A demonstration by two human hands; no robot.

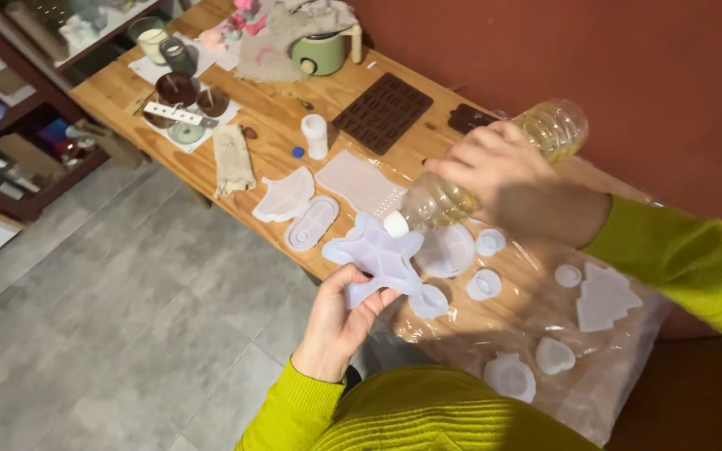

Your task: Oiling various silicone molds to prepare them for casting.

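My left hand (pixel 338 321) holds a translucent white star-shaped silicone mould (pixel 378 255) by its lower edge, over the near edge of the wooden table (pixel 269 113). In my right hand (pixel 516 184) is a clear plastic bottle of yellowish oil (pixel 461 188), tipped down to the left. Its white cap end (pixel 395 224) almost touches the star mould. Both sleeves are yellow-green knit.
Several white silicone moulds lie on the table: a fan shape (pixel 286 196), an oval tray (pixel 312 224), a round one (pixel 446 250), a tree (pixel 605 296), a heart (pixel 554 355). Further back are a brown chocolate mould (pixel 382 111), a white jar (pixel 316 135), a green pot (pixel 319 52) and candles (pixel 179 88). Shelves stand at left.
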